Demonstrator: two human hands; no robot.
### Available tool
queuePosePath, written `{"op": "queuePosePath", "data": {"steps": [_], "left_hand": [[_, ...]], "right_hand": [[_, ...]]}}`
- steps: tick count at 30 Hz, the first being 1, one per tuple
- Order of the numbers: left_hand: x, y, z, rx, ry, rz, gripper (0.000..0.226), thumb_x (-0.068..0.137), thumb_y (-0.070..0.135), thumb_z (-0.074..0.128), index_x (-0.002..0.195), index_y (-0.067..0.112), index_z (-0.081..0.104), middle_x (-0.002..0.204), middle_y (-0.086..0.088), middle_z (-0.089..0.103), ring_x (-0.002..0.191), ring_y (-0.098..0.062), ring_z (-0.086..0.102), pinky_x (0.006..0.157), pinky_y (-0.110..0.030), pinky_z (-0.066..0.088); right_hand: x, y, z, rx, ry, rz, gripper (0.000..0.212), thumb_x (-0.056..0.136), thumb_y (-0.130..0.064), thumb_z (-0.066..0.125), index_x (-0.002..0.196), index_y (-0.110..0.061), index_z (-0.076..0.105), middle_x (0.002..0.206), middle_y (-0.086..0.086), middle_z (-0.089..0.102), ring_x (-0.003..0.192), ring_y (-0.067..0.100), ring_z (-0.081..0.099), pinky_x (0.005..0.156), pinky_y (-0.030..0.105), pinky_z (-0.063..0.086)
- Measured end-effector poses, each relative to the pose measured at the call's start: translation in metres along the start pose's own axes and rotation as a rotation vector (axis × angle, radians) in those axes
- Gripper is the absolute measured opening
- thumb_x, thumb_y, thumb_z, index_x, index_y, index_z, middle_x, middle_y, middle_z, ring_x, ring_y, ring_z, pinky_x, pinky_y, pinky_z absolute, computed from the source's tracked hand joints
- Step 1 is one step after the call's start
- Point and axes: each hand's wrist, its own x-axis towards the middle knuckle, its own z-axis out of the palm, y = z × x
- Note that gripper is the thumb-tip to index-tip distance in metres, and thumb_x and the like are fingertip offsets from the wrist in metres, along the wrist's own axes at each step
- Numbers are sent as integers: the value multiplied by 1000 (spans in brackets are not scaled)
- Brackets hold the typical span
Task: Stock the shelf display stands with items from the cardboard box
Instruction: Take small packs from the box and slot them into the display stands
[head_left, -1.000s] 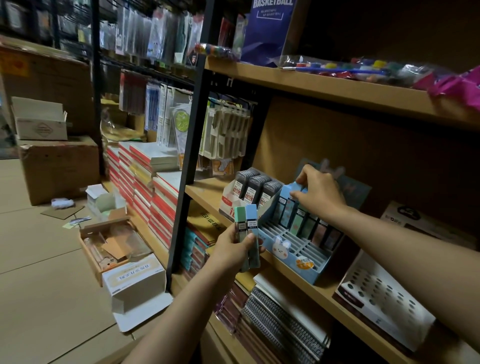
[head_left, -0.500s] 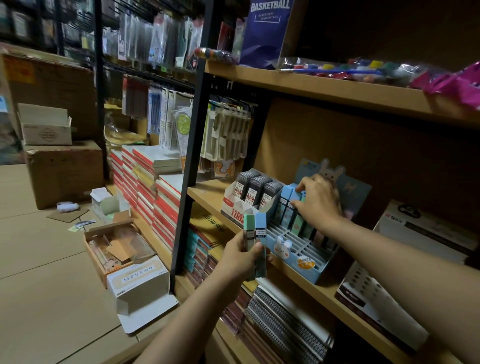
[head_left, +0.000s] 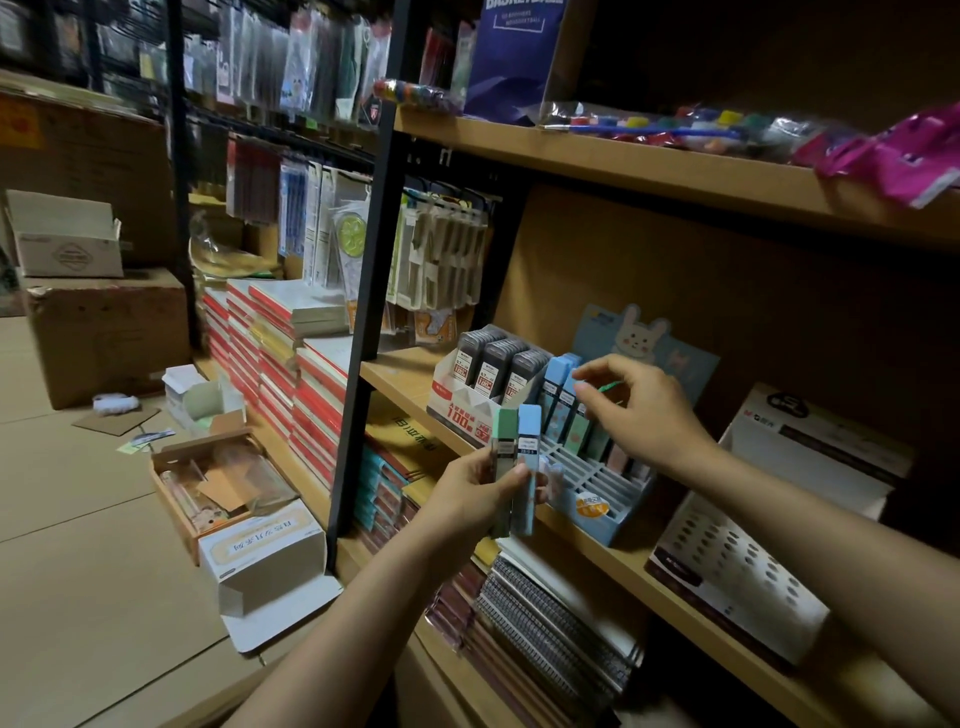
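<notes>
My left hand (head_left: 470, 493) grips two slim refill cases (head_left: 517, 467), one green and one blue, upright in front of the shelf edge. Just behind them stands the light-blue display stand (head_left: 602, 512) with a bunny back card, on the middle shelf. Several pastel cases (head_left: 563, 408) stand in its rear slots; the front slots are bare. My right hand (head_left: 641, 413) hovers over those rear cases with loosely curled fingers, and nothing shows between them. An open cardboard box (head_left: 221, 480) with packets lies on the floor at the left.
A red-and-white stand of grey cases (head_left: 496, 366) sits left of the blue stand. A white perforated stand (head_left: 737, 571) sits to its right. Stacked notebooks (head_left: 275, 364) fill the lower left shelf. A white carton (head_left: 260, 556) and brown boxes (head_left: 104, 332) lie on the floor.
My right hand has lifted off the cases it was pressing into the stand's rear row and drawn back slightly. My left hand has risen a little with the two cases.
</notes>
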Motion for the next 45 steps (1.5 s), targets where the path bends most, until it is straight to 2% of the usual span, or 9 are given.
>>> {"op": "queuePosePath", "data": {"steps": [5, 10, 15, 20, 24, 29, 33, 40, 45], "left_hand": [[-1, 2, 18, -46, -153, -17, 24, 95, 19, 56, 118, 19, 63, 107, -6, 73, 98, -21, 71, 72, -33, 57], [-5, 6, 26, -114, -159, -42, 23, 102, 21, 44, 118, 15, 59, 94, -2, 74, 87, -18, 72, 77, -35, 57], [-7, 14, 24, -157, -36, -69, 24, 104, 23, 39, 117, 11, 54, 97, -12, 51, 81, -20, 51, 73, -33, 46], [-6, 10, 21, -104, -16, 19, 18, 99, 17, 49, 115, 11, 57, 91, -10, 60, 68, -14, 65, 66, -27, 56], [-4, 11, 19, -49, 73, 52, 23, 102, 20, 45, 120, 25, 58, 99, -7, 58, 81, -18, 60, 65, -28, 53], [1, 15, 4, 22, 161, 34, 37, 101, 13, 47, 137, 21, 46, 103, -3, 58, 87, -17, 58, 67, -29, 50], [2, 14, -3, 71, 184, 40, 58, 96, 4, 53, 148, 21, 34, 105, 2, 55, 101, -22, 61, 89, -42, 55], [11, 1, -4, 135, 198, 65, 61, 93, 4, 58, 146, 26, 35, 103, 9, 54, 93, -10, 58, 78, -30, 57], [17, -10, -6, 173, 211, 73, 54, 93, 11, 59, 142, 27, 42, 116, 3, 59, 105, -16, 59, 88, -40, 56]], "right_hand": [[-25, -8, -1, 130, -186, 84, 30, 81, -21, 78, 109, -22, 66, 91, -2, 71, 79, 11, 71, 76, 35, 60], [-31, -2, -30, 98, -27, 132, 24, 79, -20, 80, 92, -30, 62, 87, 1, 72, 76, 14, 71, 78, 41, 59], [-27, 12, -76, 34, 126, 162, 23, 81, -15, 78, 97, -16, 62, 95, 9, 70, 86, 29, 70, 81, 52, 57], [-23, 17, -79, -89, 173, 154, 22, 82, -21, 77, 96, -21, 60, 97, 4, 68, 87, 24, 69, 79, 46, 58], [-8, 7, -55, -149, 220, 93, 22, 78, -25, 80, 89, -22, 61, 88, -4, 67, 82, 17, 67, 72, 31, 54], [27, -14, -13, -200, 188, -31, 19, 80, -21, 78, 84, -16, 61, 81, -1, 64, 73, 14, 61, 58, 23, 46], [46, -16, 13, -263, 123, -22, 14, 81, -13, 74, 83, -13, 61, 84, 4, 65, 74, 18, 59, 61, 27, 45], [54, -10, 28, -298, 75, 24, 13, 81, -12, 74, 86, -10, 62, 87, 8, 65, 81, 23, 61, 71, 41, 55], [53, -7, 39, -297, 67, 34, 18, 80, -14, 78, 84, -10, 61, 87, 10, 66, 81, 25, 61, 70, 37, 53]]}}
